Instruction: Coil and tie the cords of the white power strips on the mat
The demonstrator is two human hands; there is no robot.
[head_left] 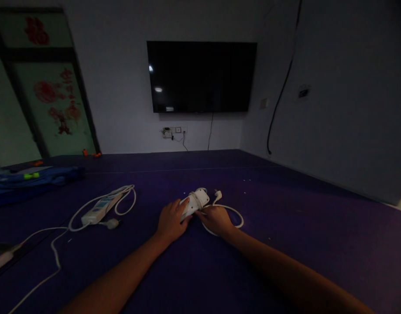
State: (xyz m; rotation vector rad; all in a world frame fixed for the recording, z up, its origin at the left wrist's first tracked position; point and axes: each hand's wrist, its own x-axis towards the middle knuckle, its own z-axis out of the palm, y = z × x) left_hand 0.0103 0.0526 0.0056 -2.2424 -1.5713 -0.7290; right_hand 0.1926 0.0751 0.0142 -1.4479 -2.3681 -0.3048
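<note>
A white power strip (197, 199) lies on the dark purple floor mat (285, 226) in front of me. My left hand (170, 221) is wrapped over its near end, fingers closed on it. My right hand (216, 220) is closed beside it, pinching the strip's white cord (237, 215) where it meets the body. The cord loops out to the right, and its plug (217, 194) rests just beyond the strip.
A second white power strip (100, 209) with its looped cable and plug (111, 223) lies to the left. Blue fabric (33, 181) sits at the far left. A black television (200, 76) hangs on the far wall above a wall socket (173, 131).
</note>
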